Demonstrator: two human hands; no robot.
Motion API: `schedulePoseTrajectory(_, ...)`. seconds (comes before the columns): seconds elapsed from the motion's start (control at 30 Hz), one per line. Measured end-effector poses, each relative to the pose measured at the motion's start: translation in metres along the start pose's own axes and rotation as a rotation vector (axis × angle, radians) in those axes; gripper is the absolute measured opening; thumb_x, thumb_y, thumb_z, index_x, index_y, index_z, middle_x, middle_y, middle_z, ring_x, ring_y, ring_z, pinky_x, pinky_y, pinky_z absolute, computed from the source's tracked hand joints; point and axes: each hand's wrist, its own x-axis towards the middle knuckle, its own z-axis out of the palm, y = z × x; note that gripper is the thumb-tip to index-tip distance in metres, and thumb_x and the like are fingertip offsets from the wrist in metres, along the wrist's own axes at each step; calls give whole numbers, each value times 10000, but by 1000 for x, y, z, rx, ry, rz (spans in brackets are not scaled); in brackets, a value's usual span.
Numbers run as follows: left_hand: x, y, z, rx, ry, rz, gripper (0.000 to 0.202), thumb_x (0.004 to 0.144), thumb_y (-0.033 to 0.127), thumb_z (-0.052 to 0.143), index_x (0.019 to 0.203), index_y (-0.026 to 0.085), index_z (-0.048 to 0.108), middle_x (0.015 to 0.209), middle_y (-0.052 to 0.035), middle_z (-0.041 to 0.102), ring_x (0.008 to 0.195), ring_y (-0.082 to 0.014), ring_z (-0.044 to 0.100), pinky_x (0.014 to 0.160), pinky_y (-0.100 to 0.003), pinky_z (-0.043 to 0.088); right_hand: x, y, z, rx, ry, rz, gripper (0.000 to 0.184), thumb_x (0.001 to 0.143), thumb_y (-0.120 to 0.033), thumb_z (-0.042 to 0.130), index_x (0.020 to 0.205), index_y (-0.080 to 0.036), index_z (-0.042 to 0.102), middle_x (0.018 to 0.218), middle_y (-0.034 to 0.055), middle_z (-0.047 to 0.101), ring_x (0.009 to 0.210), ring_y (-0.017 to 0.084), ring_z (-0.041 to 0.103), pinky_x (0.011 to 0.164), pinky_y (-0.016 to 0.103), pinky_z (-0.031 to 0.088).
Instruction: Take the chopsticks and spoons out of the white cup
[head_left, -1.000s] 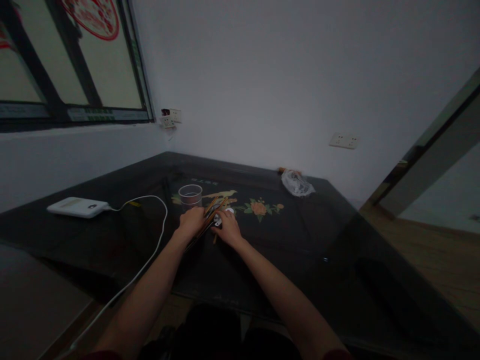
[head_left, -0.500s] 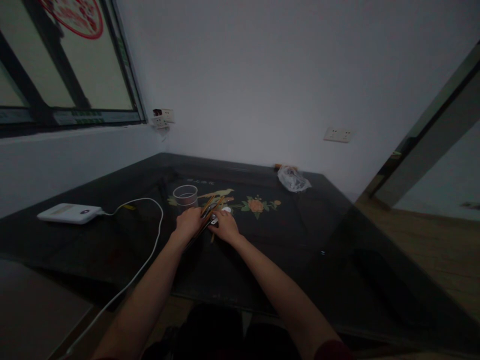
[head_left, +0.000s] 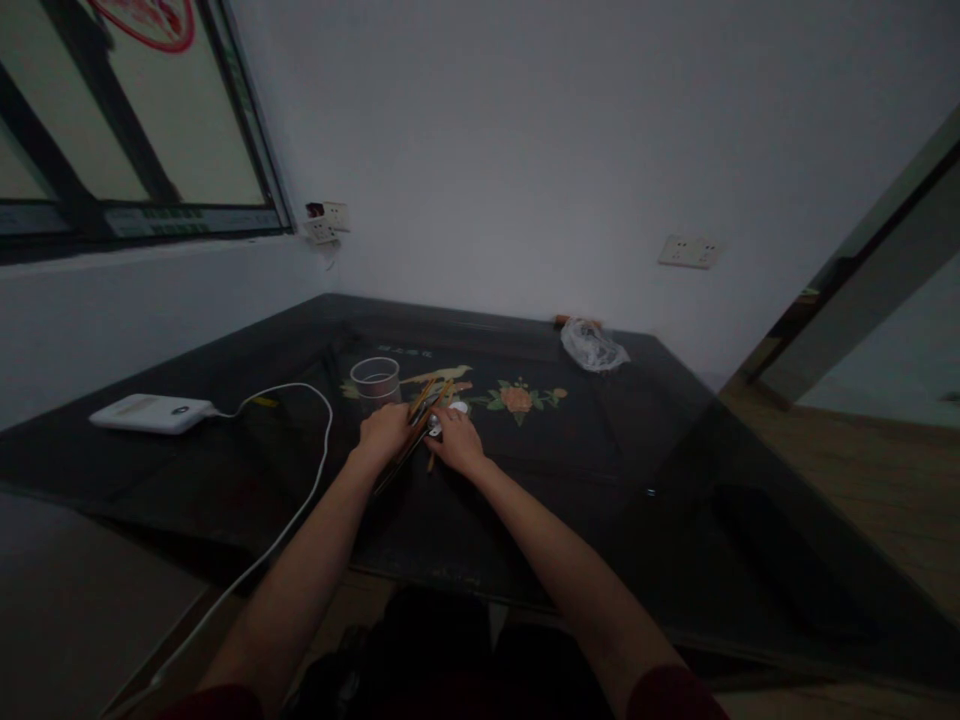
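Note:
My left hand (head_left: 385, 432) is closed along the left side of a bunch of slim yellow and dark pencil-like sticks (head_left: 421, 400), which slant from lower left to upper right. Against their right side, the curled fingers of my right hand (head_left: 459, 440) close on a small white and silver object, partly hidden beneath them. One short yellowish stick (head_left: 431, 462) pokes out below the right hand. Just behind my left hand stands a clear plastic cup (head_left: 376, 378), upright. The room is dim, so the exact kind of these small items is hard to make out.
The dark tabletop (head_left: 540, 500) carries a painted bird and flowers. A white power bank-like device (head_left: 154, 412) lies at left, its white cable (head_left: 328, 440) running off the near edge. A crumpled clear plastic bag (head_left: 592, 345) lies near the wall; a long dark object (head_left: 787, 560) lies at right.
The view has tilted and shifted slightly, so everything sits a little higher and mostly further right. Both hands stay at the bunch of sticks with little visible movement.

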Motion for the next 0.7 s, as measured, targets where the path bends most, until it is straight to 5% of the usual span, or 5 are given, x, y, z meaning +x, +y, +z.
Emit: schedulePoseTrajectory(0.7,15,9,29,-258,24,201,274,763,382,601,968,206,649,977,-70,681,889,-220,639,723,-261,462,-25,29,-36,-153,-112,-8,482,861,-367,558,1329,-295,464,1326,99,476,1224,257,415,995,405,359)
